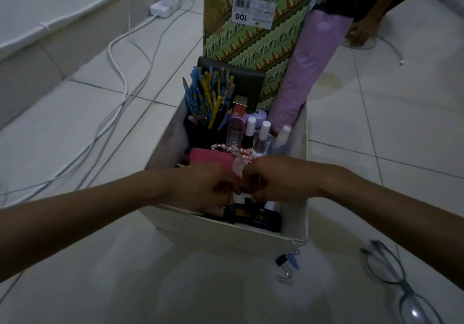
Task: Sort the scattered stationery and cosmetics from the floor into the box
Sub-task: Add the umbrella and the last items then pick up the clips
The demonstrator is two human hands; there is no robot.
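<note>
Head view: I saw both hands low in near end of box (pixel 226 235). Left hand (pixel 200 185) and right hand (pixel 276 180) had fingers curled, pinching small pink item (pixel 238 173) between them; could not tell what it was.

Step, I judged: seating item among cosmetics.

Next, I judged: let go, then reach near-right floor.
- binder clip (pixel 280 261), paper clip (pixel 285 279): tiny, hard metal, needing fingertip pinch
- glasses (pixel 404 292): thin frame

Box pale, soft-walled. Pencils (pixel 208 92) upright, far left.
</note>
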